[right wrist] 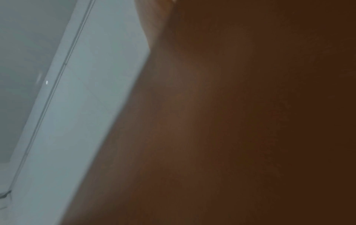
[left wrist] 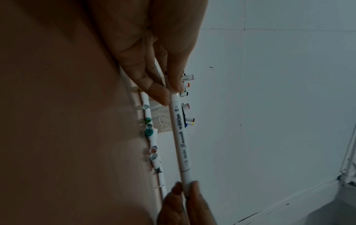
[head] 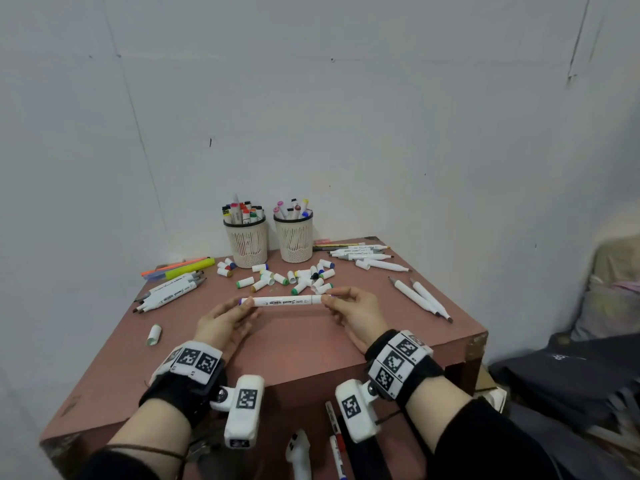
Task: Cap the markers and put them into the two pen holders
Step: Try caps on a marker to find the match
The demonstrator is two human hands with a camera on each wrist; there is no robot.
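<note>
Both hands hold one white marker (head: 286, 301) level above the reddish worktop (head: 294, 348), near its middle. Left hand (head: 225, 320) pinches the left end; right hand (head: 356, 311) pinches the right end. Left wrist view confirms fingers (left wrist: 154, 89) closed on the barrel, with the other hand's fingertips at the far end. Both ends look capped, purple at the tips, though the fingers partly cover them.

Two beige pen holders (head: 246, 242) stand side by side at the back edge, both holding capped markers. Loose caps (head: 301, 275) lie scattered just in front of them. Uncapped markers lie in groups at left (head: 169, 292), back right (head: 363, 254) and right (head: 420, 297). One stray cap (head: 153, 335) sits near the left edge.

Right wrist view: blurred palm and wall only.
</note>
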